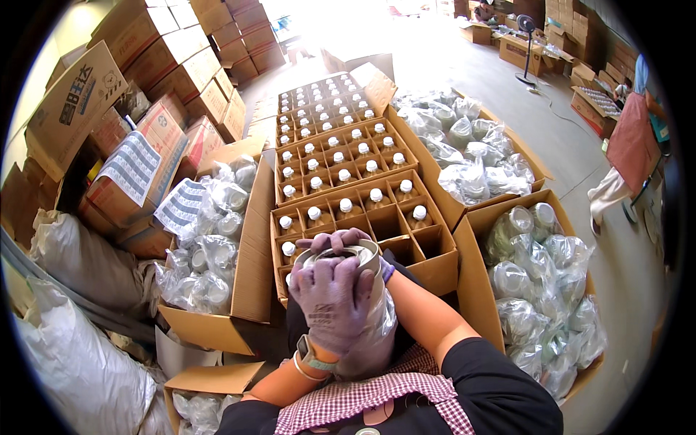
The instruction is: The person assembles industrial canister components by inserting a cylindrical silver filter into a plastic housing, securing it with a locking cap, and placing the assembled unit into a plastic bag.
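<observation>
Both my hands wear greyish-purple knit gloves. My left hand (332,303) curls its fingers over the near rim of a round, plastic-wrapped container (382,319) with a wide grey rim. My right hand (346,239) comes round its far side, fingers bent over the top. The container stands upright against my body; its lower part and whatever lies inside are mostly hidden. Just beyond it is a divided carton (439,262) of brown bottles (348,210) with white caps. Some of its near-right compartments hold no bottle.
More divided cartons of white-capped bottles (338,156) stretch away ahead. At left is an open carton (250,254) of plastic-wrapped clear containers; two similar cartons (475,290) (428,156) stand at right. Stacked boxes (174,65), white sacks (80,355), a floor fan (527,43) and another person (632,138) surround this.
</observation>
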### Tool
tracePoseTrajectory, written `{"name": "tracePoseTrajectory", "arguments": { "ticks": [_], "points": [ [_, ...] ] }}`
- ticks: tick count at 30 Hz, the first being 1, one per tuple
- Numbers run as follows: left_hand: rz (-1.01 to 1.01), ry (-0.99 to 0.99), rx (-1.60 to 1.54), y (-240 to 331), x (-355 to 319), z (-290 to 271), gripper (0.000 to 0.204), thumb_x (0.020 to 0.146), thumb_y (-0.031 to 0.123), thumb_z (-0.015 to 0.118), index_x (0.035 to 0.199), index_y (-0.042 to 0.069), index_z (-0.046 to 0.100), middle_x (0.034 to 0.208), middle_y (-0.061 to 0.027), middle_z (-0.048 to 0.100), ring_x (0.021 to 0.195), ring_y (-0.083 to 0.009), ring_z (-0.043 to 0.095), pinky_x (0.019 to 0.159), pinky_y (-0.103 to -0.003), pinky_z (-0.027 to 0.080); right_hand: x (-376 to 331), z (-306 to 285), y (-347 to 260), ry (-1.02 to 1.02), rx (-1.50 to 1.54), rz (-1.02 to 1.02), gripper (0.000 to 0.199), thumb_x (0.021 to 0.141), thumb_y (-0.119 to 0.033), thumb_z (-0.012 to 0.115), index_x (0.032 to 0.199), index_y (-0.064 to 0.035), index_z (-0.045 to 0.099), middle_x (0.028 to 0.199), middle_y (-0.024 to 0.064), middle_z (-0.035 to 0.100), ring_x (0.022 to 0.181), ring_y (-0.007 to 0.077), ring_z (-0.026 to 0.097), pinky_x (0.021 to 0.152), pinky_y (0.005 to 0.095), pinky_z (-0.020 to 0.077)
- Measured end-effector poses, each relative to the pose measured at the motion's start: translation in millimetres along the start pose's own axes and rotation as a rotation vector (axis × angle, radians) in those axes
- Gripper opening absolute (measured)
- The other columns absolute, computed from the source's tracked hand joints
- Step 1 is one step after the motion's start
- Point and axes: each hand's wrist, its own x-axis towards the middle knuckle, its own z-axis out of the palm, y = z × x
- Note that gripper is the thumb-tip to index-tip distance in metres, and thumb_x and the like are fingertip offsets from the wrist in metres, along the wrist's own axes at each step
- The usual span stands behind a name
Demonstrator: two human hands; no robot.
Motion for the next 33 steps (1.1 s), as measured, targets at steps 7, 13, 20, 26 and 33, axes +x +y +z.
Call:
{"name": "tracePoseTrajectory", "arguments": {
  "ticks": [7,13,20,26,33],
  "points": [
    [-0.225,0.054,-0.776,-73,22,-4,0.029,0.103,0.024,0.052,0.102,0.000,0.069,0.095,-0.0136,0.066,0.093,-0.0242,0.064,0.090,-0.041,0.050,13,84,-61,0.460,-0.982,-0.020,0.049,0.106,-0.040,0.055,0.118,0.0042,0.072,0.119,0.0150,0.073,0.113,0.0262,0.067,0.108,0.0401,0.0473],
    [-0.145,-0.055,-1.293,-124,-3,48,0.061,0.109,0.047,0.045,0.084,0.000,0.074,0.092,-0.0132,0.070,0.095,-0.0268,0.064,0.105,-0.050,0.045,9,160,-45,0.248,-1.814,-0.062,0.018,0.091,-0.017,0.072,0.090,-0.0003,0.078,0.091,0.0093,0.072,0.097,0.0260,0.067,0.096,0.0411,0.0473],
    [-0.172,-0.109,-0.788,-82,-7,23,0.015,0.092,0.007,0.064,0.088,-0.003,0.075,0.091,-0.0120,0.070,0.091,-0.0231,0.063,0.087,-0.035,0.051,-16,73,-61,0.262,-1.059,-0.017,0.033,0.096,-0.028,0.065,0.090,0.0015,0.078,0.097,0.0111,0.072,0.102,0.0234,0.066,0.111,0.0439,0.0442],
    [-0.251,-0.099,-1.180,-116,-12,51,0.037,0.106,0.026,0.053,0.091,0.001,0.076,0.093,-0.0113,0.070,0.097,-0.0229,0.063,0.097,-0.038,0.049,-7,105,-54,0.357,-1.442,0.041,0.029,0.090,-0.032,0.073,0.095,-0.0028,0.078,0.095,0.0129,0.072,0.098,0.0269,0.066,0.113,0.0491,0.0393],
    [-0.378,-0.456,-1.530,-167,5,70,0.054,0.108,0.040,0.042,0.114,-0.006,0.069,0.119,-0.0163,0.068,0.112,-0.0264,0.065,0.107,-0.040,0.048,32,174,-36,0.178,-2.014,0.109,0.037,0.087,-0.033,0.077,0.109,-0.0040,0.072,0.118,0.0153,0.068,0.109,0.0335,0.065,0.112,0.0496,0.0402]
  ]
}}
